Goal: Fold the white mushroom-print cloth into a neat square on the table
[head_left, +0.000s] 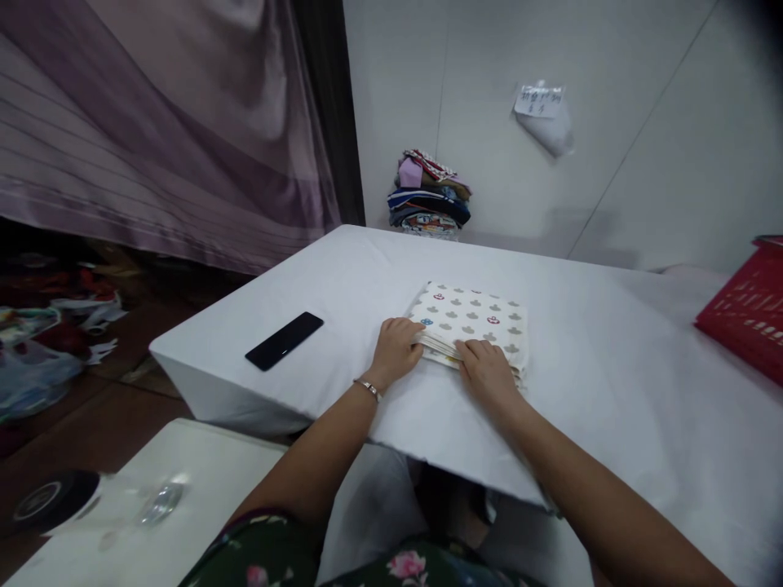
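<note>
A folded white cloth [474,316] printed with grey, red and blue motifs lies on the white-covered table, its layered edge toward me. My left hand [396,349] is closed on the cloth's near left corner, fingers on top and thumb at the layers. On the near edge, further right, my right hand [488,371] is closed too, its fingertips over the top layer and its thumb hidden. A bracelet circles my left wrist.
A black phone [285,341] lies left on the table [581,326]. Folded clothes [430,196] are stacked by the wall, and a red basket [747,310] stands far right. Lower left is a white surface [201,473] with a clear object on it. A curtain [245,139] hangs behind.
</note>
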The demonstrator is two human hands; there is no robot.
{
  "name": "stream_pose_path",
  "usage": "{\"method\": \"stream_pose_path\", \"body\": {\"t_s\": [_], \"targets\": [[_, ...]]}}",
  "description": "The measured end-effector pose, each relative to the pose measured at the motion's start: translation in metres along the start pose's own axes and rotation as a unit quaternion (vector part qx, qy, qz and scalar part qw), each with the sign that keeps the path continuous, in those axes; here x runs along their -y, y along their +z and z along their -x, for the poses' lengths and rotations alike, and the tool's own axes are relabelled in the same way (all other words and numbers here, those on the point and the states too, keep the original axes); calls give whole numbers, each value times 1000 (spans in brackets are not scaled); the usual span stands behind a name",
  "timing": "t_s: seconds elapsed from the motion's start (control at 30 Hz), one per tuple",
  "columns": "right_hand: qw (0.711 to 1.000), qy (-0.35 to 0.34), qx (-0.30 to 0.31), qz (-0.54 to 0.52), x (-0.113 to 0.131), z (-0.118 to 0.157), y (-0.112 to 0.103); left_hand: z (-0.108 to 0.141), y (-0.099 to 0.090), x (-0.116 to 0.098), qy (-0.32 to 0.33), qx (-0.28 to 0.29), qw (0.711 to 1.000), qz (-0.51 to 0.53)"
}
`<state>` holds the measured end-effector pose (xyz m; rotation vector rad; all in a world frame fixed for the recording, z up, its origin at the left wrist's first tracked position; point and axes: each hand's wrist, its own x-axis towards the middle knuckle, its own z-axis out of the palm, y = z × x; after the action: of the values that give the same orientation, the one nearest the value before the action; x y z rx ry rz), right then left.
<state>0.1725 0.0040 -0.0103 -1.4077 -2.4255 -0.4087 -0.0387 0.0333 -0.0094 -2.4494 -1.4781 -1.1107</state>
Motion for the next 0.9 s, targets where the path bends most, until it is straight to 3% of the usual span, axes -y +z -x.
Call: {"method": "stream_pose_path", "body": {"t_s": [0.17, 0.43, 0.7, 0.9], "targets": [[999, -24, -6, 38, -12, 12, -1, 1, 1, 2, -14, 11, 1000, -1], [996, -45, -51, 56, -48, 40, -20, 1, -2, -1, -3, 11, 1000, 5], [994, -63, -69, 53, -46, 43, -24, 2, -1, -3, -6, 3, 1000, -7], [997, -73, -30, 23, -41, 49, -18, 3, 2, -2, -12, 38, 999, -18]]}}
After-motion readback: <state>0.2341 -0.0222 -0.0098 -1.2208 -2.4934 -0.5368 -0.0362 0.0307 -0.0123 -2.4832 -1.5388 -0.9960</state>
